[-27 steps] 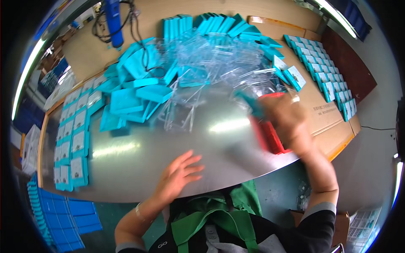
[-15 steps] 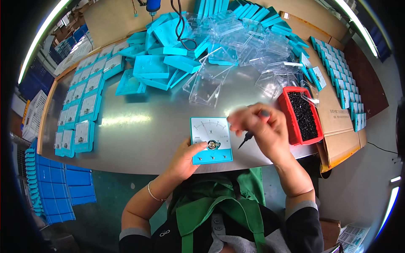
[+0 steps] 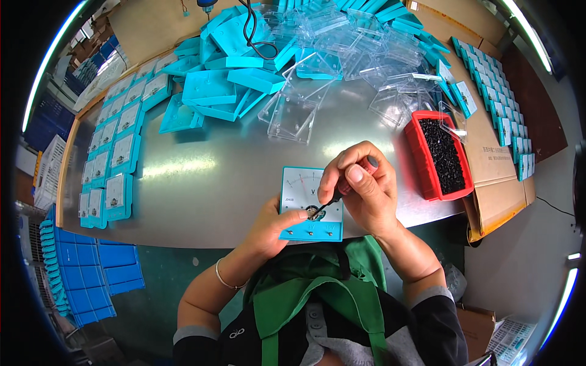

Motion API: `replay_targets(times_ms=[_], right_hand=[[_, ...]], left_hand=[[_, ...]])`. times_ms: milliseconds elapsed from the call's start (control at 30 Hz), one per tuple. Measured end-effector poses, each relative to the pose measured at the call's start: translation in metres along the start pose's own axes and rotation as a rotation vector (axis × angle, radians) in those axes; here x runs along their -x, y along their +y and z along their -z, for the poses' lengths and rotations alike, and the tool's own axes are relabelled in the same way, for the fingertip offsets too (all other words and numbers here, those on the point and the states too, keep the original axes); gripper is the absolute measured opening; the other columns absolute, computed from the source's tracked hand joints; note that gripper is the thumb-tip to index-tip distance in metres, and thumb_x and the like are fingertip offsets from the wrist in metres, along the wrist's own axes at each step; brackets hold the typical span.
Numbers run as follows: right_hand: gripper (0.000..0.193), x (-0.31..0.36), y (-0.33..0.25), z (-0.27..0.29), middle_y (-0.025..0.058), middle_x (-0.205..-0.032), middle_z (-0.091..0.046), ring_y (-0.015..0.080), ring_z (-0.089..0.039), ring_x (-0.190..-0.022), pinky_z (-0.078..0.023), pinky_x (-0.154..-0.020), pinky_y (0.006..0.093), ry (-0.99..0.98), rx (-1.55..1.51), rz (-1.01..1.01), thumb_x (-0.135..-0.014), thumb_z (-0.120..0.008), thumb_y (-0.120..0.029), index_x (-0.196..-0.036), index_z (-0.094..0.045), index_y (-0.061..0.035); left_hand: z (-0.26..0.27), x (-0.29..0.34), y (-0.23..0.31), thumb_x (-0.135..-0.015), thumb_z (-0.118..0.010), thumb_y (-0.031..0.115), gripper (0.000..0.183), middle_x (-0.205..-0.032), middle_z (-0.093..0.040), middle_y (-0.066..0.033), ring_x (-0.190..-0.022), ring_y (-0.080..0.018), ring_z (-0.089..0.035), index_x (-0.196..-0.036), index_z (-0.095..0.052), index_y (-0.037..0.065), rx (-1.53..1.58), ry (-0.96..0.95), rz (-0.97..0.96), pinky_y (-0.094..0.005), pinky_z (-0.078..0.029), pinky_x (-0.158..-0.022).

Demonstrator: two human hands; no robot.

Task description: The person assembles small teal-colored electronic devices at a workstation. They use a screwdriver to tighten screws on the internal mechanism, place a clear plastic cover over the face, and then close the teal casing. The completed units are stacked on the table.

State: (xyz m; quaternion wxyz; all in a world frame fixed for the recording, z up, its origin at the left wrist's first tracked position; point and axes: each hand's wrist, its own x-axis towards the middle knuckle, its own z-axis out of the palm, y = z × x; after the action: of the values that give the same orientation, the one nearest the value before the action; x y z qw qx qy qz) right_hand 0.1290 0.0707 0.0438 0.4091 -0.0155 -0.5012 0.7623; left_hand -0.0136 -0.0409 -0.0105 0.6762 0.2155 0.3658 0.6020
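Note:
A square panel voltmeter [image 3: 295,190] with a white dial and a turquoise lower strip lies near the table's front edge. My left hand [image 3: 267,227] grips its left side, thumb resting on the face beside the round opening [image 3: 314,213]. In my right hand [image 3: 373,198] is a screwdriver [image 3: 345,186] with a red handle and dark shaft. Its tip slants down to the left into that opening, where small metal parts show. The fingers pinch the handle above the meter's right half. Several small screws or studs sit along the turquoise strip.
Finished-looking meters [image 3: 122,152] stand in rows at left. Turquoise cases [image 3: 210,87] and clear covers [image 3: 293,116] are heaped at the back. A red bin [image 3: 415,155] of small black parts stands right, beside cardboard [image 3: 488,165] and more meters [image 3: 497,100]. A black cable [image 3: 249,27] hangs overhead.
My right hand has come down and left, turning the screwdriver so its tip now reaches the meter's opening. My left hand still holds the meter. The view has shifted slightly.

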Motion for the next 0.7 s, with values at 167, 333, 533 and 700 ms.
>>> replay_targets(times_ms=[167, 333, 533, 700], right_hand=[[0.017, 0.001, -0.002, 0.001, 0.0180, -0.078, -0.060, 0.0230, -0.061, -0.068, -0.050, -0.062, 0.0336, -0.026, 0.019, 0.009, -0.094, -0.052, -0.017, -0.096, -0.046, -0.0010], [0.018, -0.001, -0.006, 0.016, 0.0153, -0.088, -0.063, 0.0183, -0.062, -0.079, -0.050, -0.073, 0.0302, -0.274, 0.046, -0.127, -0.094, -0.053, -0.014, -0.104, -0.049, 0.0015], [0.023, -0.015, 0.009, 0.037, 0.0149, -0.086, -0.064, 0.0219, -0.064, -0.073, -0.052, -0.068, 0.0317, 0.041, -0.241, -0.474, -0.096, -0.051, -0.018, -0.104, -0.049, 0.0022], [0.015, -0.033, 0.000, 0.026, 0.0127, -0.087, -0.064, 0.0171, -0.061, -0.070, -0.049, -0.064, 0.0280, 0.153, -0.151, -0.257, -0.094, -0.051, -0.014, -0.098, -0.053, 0.0002]], left_hand=[[-0.001, 0.000, 0.002, -0.082, -0.063, 0.009, 0.046, -0.110, -0.059, -0.0109, -0.100, -0.0191, -0.060, -0.123, -0.045, -0.003, -0.020, -0.022, 0.027, -0.0362, -0.049, -0.087], [0.002, 0.002, 0.001, -0.082, -0.065, 0.013, 0.041, -0.106, -0.060, -0.0090, -0.096, -0.0173, -0.060, -0.117, -0.050, -0.003, -0.081, -0.083, 0.024, -0.0350, -0.049, -0.086], [0.002, 0.007, 0.009, -0.081, -0.066, 0.014, 0.033, -0.096, -0.062, -0.0049, -0.088, -0.0123, -0.058, -0.108, -0.057, -0.003, -0.510, -0.024, 0.016, -0.0294, -0.048, -0.080], [0.021, 0.016, 0.008, -0.079, -0.065, 0.007, 0.038, -0.101, -0.062, -0.0073, -0.093, -0.0153, -0.060, -0.113, -0.055, -0.004, -0.434, 0.126, -0.076, -0.0307, -0.048, -0.084]])
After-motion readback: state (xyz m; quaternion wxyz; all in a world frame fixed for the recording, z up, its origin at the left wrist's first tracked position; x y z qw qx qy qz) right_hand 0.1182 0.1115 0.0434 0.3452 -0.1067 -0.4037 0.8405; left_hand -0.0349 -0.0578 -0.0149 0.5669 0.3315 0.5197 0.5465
